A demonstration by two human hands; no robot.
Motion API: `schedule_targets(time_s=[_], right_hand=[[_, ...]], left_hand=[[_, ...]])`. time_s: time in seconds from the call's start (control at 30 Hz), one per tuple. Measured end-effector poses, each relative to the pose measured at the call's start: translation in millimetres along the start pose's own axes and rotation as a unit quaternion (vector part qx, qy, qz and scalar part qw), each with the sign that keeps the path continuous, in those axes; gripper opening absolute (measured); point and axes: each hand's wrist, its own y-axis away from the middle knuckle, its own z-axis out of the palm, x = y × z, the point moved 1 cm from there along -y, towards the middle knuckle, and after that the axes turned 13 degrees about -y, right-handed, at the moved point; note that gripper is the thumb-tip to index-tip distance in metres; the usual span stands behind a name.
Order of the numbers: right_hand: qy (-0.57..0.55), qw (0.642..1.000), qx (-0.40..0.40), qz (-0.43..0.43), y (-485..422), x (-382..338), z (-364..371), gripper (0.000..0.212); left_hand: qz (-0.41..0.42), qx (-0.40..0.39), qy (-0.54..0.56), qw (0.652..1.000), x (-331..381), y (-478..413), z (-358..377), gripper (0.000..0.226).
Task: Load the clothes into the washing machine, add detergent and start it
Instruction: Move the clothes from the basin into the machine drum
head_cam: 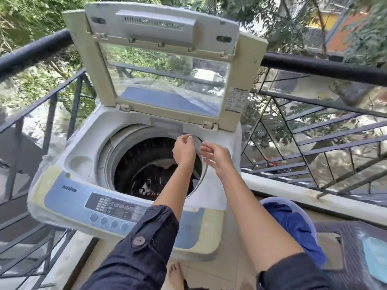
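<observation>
A top-loading washing machine (69, 185) stands open on a balcony, its lid (236, 65) tilted up at the back. Dark clothes (155, 176) lie at the bottom of the drum. Both my hands hover over the drum's back right rim. My left hand (184, 150) and my right hand (216, 159) pinch a small grey packet (198, 145) between their fingertips. What the packet holds is unclear. The control panel (113, 208) with its round buttons runs along the machine's front edge, under my left forearm.
A blue basket (272, 200) with blue cloth (297, 229) sits on the floor right of the machine. A dark wicker table (351, 233) stands at the lower right. Black railings (314, 65) fence the balcony behind and on both sides. My bare feet (176, 275) stand on the tiled floor.
</observation>
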Motion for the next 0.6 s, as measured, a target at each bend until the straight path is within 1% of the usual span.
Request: schedule_targets(time_s=[0.07, 0.17, 0.27, 0.37, 0.43, 0.47, 0.53, 0.6], right_hand=[[-0.012, 1.0, 0.007, -0.018, -3.1, -11.9, -23.2, 0.015], [-0.004, 0.999, 0.018, -0.038, -4.4, -27.8, -59.8, 0.019], [0.027, 0.996, 0.026, -0.075, -2.8, -45.7, -107.0, 0.028], [0.056, 0.991, 0.031, -0.115, 0.4, -60.3, -153.9, 0.027], [0.076, 0.987, 0.046, -0.132, 0.7, -70.5, -190.1, 0.026], [0.075, 0.987, 0.054, -0.132, 0.6, -73.9, -205.7, 0.027], [0.059, 0.987, 0.076, -0.128, 1.5, -82.6, -242.9, 0.026], [0.062, 0.985, 0.103, -0.121, 6.5, -91.2, -279.0, 0.022]], left_hand=[[0.007, -0.022, 0.027, 0.999, 6.3, 11.5, 23.3, 0.024], [0.021, -0.062, 0.071, 0.995, 17.3, 32.4, 58.2, 0.017], [0.046, -0.085, 0.04, 0.995, 21.5, 52.5, 103.5, 0.015], [0.049, -0.099, 0.006, 0.994, 15.1, 69.1, 150.3, 0.018], [0.044, -0.124, 0.018, 0.991, 18.5, 91.3, 175.9, 0.02], [0.037, -0.137, 0.024, 0.99, 18.9, 100.5, 186.5, 0.02], [0.037, -0.153, 0.002, 0.988, 14.3, 114.8, 217.2, 0.018], [0.03, -0.144, -0.004, 0.989, 12.6, 132.1, 246.4, 0.02]])
